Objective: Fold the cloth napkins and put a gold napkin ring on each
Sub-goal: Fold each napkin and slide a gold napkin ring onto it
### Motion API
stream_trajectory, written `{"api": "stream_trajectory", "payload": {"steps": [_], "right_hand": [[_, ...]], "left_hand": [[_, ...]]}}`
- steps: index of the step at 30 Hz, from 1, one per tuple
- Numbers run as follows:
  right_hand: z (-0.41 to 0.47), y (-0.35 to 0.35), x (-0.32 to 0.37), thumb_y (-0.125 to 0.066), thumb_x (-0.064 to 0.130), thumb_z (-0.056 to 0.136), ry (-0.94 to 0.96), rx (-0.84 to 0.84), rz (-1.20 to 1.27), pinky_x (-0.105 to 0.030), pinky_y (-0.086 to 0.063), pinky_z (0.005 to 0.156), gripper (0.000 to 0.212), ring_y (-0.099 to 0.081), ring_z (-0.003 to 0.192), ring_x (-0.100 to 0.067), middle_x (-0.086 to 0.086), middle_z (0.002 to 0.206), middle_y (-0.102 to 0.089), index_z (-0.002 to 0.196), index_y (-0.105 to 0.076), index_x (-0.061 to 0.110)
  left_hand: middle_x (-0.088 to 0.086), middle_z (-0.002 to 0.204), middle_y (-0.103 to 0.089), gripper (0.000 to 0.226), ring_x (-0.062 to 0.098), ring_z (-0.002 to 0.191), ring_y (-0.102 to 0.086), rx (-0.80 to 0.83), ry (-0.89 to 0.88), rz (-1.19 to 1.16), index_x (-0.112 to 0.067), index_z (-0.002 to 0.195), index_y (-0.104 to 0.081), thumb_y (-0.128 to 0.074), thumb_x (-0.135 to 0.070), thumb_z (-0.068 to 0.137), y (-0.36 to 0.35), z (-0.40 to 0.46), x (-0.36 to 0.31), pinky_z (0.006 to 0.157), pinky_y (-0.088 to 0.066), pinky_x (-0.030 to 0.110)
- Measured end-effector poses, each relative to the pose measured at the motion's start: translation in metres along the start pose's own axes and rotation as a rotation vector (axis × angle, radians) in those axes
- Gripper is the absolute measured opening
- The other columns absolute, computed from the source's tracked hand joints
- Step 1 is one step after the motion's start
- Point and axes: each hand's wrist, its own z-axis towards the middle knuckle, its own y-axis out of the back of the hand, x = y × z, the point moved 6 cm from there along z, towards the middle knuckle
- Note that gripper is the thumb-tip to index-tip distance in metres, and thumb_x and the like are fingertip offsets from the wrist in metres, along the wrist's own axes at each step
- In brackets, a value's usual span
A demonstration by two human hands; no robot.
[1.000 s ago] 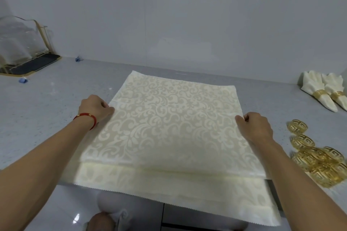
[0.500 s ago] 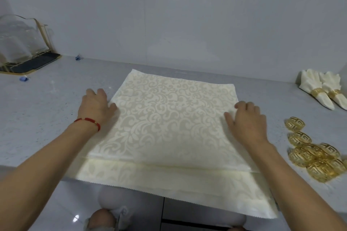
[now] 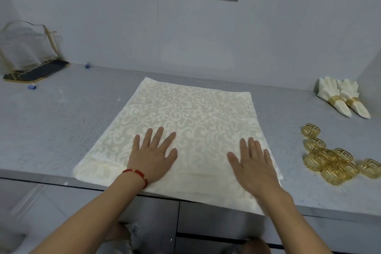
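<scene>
- Even, soft indoor light, moderately bright; cool grey-blue cast overall.
- No light source in frame; no hard shadows.
- Faint soft shadow under the left hand (image 3: 153,155) and right hand (image 3: 252,166) where they lie on the cloth napkin (image 3: 185,113).
- Napkin near the hands looks slightly washed out; pattern weaker there than farther from them.
- Small glints on the gold napkin rings (image 3: 329,161), right of the right hand.
- Mild gloss on the table (image 3: 51,119) front edge, left of the left hand.
- Wide-angle bend: table edge and wall lines curve towards the frame edges.
- Forearms at the bottom stretched and soft.
- Overall slight softness, compression smear on the wall (image 3: 123,27); clear rack (image 3: 28,51) far left is hazy.
</scene>
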Motion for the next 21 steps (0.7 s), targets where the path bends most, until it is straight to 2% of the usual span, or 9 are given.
{"api": "stream_trajectory", "payload": {"steps": [2, 7, 9, 11, 13, 17, 19, 21], "right_hand": [[0.0, -0.002, -0.01, -0.002, 0.066, 0.1, -0.011, 0.0, -0.016, -0.043, 0.013, 0.127, 0.079, 0.025, 0.155, -0.018, -0.004, 0.169, 0.024, 0.162, 0.017, 0.02], [0.0, -0.002, -0.007, -0.001, 0.066, 0.1, 0.004, 0.027, -0.029, -0.046, 0.016, 0.126, 0.079, 0.028, 0.154, -0.02, -0.004, 0.168, 0.028, 0.161, 0.02, 0.02], [-0.002, 0.003, -0.004, -0.002, 0.063, 0.102, -0.018, 0.053, -0.045, -0.049, 0.016, 0.125, 0.078, 0.029, 0.154, -0.024, -0.007, 0.167, 0.029, 0.16, 0.022, 0.017], [-0.007, 0.011, 0.013, -0.004, 0.057, 0.105, 0.007, 0.006, -0.104, -0.051, 0.013, 0.126, 0.075, 0.025, 0.155, -0.028, -0.01, 0.168, 0.026, 0.161, 0.019, 0.014], [-0.009, 0.022, 0.055, -0.008, 0.053, 0.108, 0.142, -0.085, -0.069, -0.049, 0.009, 0.127, 0.07, 0.015, 0.158, -0.027, -0.007, 0.171, 0.015, 0.165, 0.005, 0.015], [-0.004, 0.025, 0.157, -0.026, 0.048, 0.11, 0.569, -0.194, 0.148, -0.047, -0.007, 0.128, 0.057, -0.015, 0.157, -0.02, -0.002, 0.169, -0.024, 0.161, -0.03, 0.021], [0.001, 0.01, 0.176, -0.033, 0.041, 0.11, 0.702, -0.171, 0.19, -0.045, -0.016, 0.127, 0.05, -0.028, 0.152, -0.017, -0.002, 0.163, -0.037, 0.156, -0.042, 0.021], [0.006, -0.005, 0.175, -0.038, 0.036, 0.109, 0.749, -0.164, 0.174, -0.04, -0.02, 0.125, 0.047, -0.033, 0.148, -0.017, -0.001, 0.159, -0.042, 0.152, -0.047, 0.019]], "left_hand": [[-0.006, 0.168, 0.014, 0.07, 0.025, 0.155, 0.017, 0.018, 0.016, -0.016, -0.05, 0.156, 0.01, 0.002, -0.071, 0.09, 0.001, -0.001, 0.01, 0.124, 0.009, 0.052], [-0.008, 0.168, 0.017, 0.06, 0.02, 0.154, 0.018, 0.006, 0.179, -0.036, -0.049, 0.156, 0.011, -0.006, -0.061, 0.1, 0.006, -0.004, 0.069, 0.124, 0.009, 0.052], [-0.007, 0.168, 0.015, 0.061, 0.02, 0.155, 0.016, -0.019, 0.187, -0.027, -0.047, 0.157, 0.01, -0.006, -0.059, 0.1, 0.007, -0.005, 0.072, 0.124, 0.008, 0.052], [-0.007, 0.168, 0.015, 0.061, 0.021, 0.155, 0.016, -0.023, 0.185, -0.022, -0.046, 0.157, 0.009, -0.006, -0.059, 0.1, 0.006, -0.006, 0.069, 0.124, 0.009, 0.052], [-0.006, 0.168, 0.016, 0.061, 0.021, 0.155, 0.017, -0.015, 0.186, -0.017, -0.046, 0.157, 0.01, -0.007, -0.059, 0.1, 0.006, -0.006, 0.068, 0.124, 0.008, 0.052], [-0.006, 0.168, 0.016, 0.06, 0.02, 0.155, 0.017, 0.004, 0.192, -0.039, -0.047, 0.157, 0.01, -0.008, -0.059, 0.101, 0.008, -0.005, 0.07, 0.124, 0.008, 0.052], [-0.006, 0.168, 0.015, 0.06, 0.02, 0.155, 0.016, 0.028, 0.187, -0.045, -0.047, 0.157, 0.009, -0.009, -0.059, 0.101, 0.008, -0.005, 0.07, 0.124, 0.007, 0.051], [-0.004, 0.17, 0.006, 0.06, 0.023, 0.156, 0.006, 0.073, 0.178, -0.035, -0.046, 0.158, 0.001, -0.014, -0.059, 0.101, 0.015, -0.004, 0.07, 0.124, 0.0, 0.052]]}}
